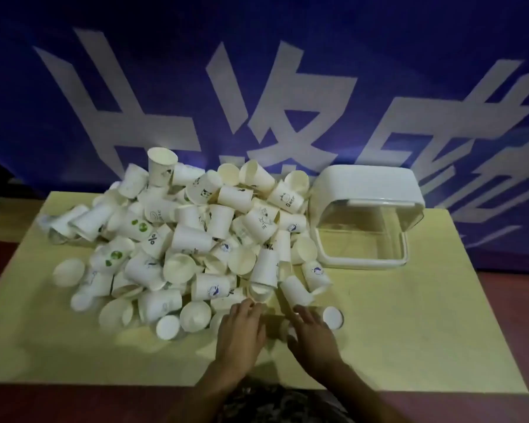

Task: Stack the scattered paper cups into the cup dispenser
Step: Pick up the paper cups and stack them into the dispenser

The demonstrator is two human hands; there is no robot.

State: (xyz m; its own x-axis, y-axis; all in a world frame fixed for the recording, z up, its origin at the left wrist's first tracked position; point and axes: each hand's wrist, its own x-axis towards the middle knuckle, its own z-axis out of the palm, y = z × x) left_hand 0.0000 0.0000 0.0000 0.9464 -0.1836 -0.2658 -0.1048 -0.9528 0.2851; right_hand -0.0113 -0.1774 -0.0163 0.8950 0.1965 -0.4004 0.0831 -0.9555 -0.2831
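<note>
Head view: both hands, left and right, reach flat and empty toward the paper cups heaped mid-frame; the cup dispenser waits open at right on the desk.

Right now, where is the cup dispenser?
In the head view, the cup dispenser stands far right on the table, touching the cup pile's right edge.

Both hands extended, fingers spread
</note>
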